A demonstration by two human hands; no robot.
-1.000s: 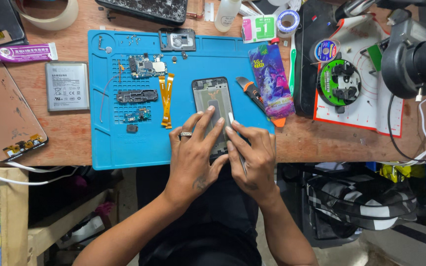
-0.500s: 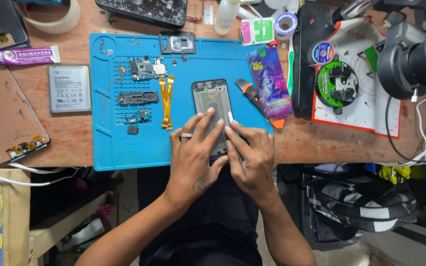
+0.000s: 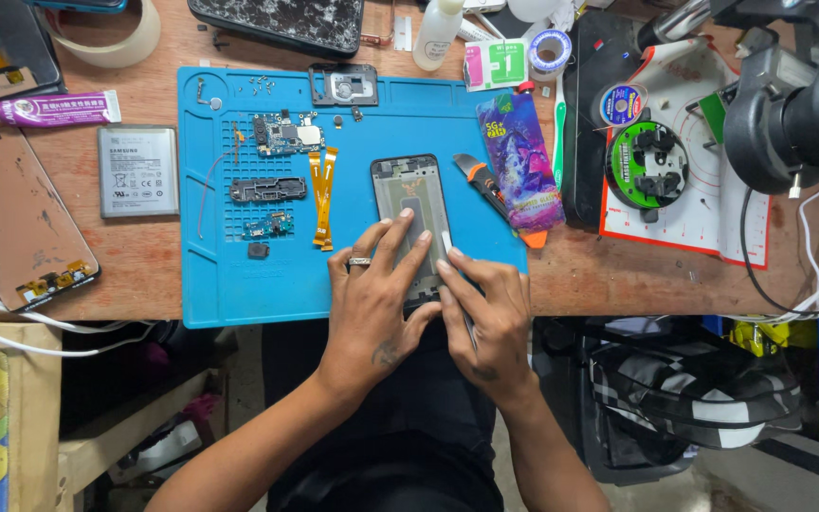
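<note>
A head-worn camera looks down on a wooden tabletop covered with phone repair parts. A blue work mat fills the middle. Near the mat's 5 o'clock corner lies a stripped phone frame, long side running from 12 to 6 o'clock.

The left hand rests flat on the lower half of the frame, fingers spread and pointing toward 12 o'clock, pressing it down rather than gripping it; a ring shows on one finger. The right hand sits just beside it at 3 o'clock, fingers pinched around a thin light-coloured tool whose tip touches the frame's right edge. The rest of the tool is hidden under the fingers.

On the mat at 9 o'clock from the frame are two orange flex cables, a small circuit board, a dark plastic cover and a smaller board piece. A camera bezel lies at the mat's 12 o'clock edge. At 3 o'clock from the frame lie an orange-and-black knife and a purple packet.

Off the mat at 9 o'clock are a grey battery, a purple glue tube and a brown phone back panel. At 3 o'clock, well apart, a green round holder sits on a white mat, beneath a black microscope.
</note>
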